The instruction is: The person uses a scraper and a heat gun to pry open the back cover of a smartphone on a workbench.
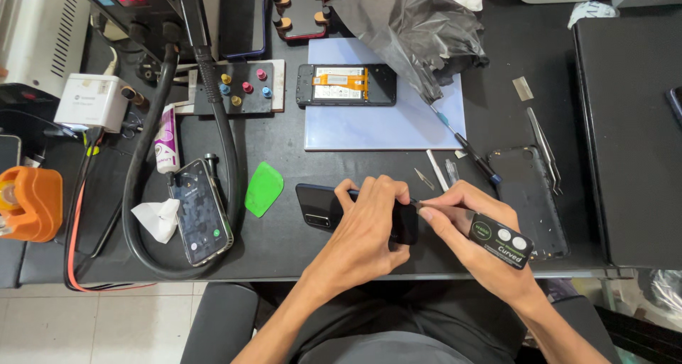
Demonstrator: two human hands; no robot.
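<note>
A dark blue phone (320,208) lies back up near the table's front edge. My left hand (369,225) presses down over its right half, fingers curled on top. My right hand (469,229) pinches a black curved-tip tweezers tool (497,240) with a labelled handle, its tip at the phone's right end beside my left fingers. The phone's right part is hidden under my left hand.
An opened phone (347,85) rests on a pale blue mat (383,126). A black back cover (529,193), metal tweezers (543,147), a screwdriver (465,147), a green pick (264,188), a second phone (201,211), a thick black hose (220,137) and an orange tool (28,200) lie around.
</note>
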